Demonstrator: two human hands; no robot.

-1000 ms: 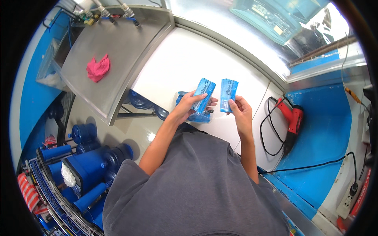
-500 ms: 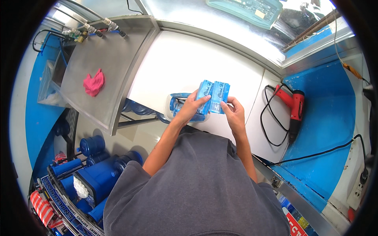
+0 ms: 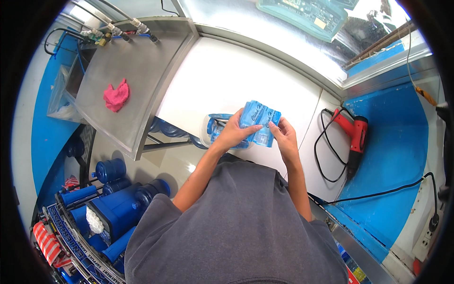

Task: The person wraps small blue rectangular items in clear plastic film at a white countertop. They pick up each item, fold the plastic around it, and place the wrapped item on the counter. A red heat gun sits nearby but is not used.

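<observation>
Two flat blue printed plastic sleeves (image 3: 257,117), which look like bottle shrink seals, are held over the white counter with their edges meeting or overlapping. My left hand (image 3: 233,135) grips their left side, its thumb stretched across the front. On the right edge, my right hand (image 3: 286,142) pinches them between thumb and fingers. Under my left hand stands a clear plastic tub (image 3: 206,137) with more blue sleeves in it; the hand and the held sleeves partly cover it.
A red and black heat gun (image 3: 358,135) lies on the right with its black cord looped on the white counter (image 3: 203,71). At the left, a pink cloth (image 3: 116,95) rests on a steel table (image 3: 156,71). Blue water jugs (image 3: 111,171) stand at the lower left.
The two sleeves, fanned apart before, are now brought closer together and slightly lowered. My left thumb reaches further across them, and my right hand has shifted slightly right and down.
</observation>
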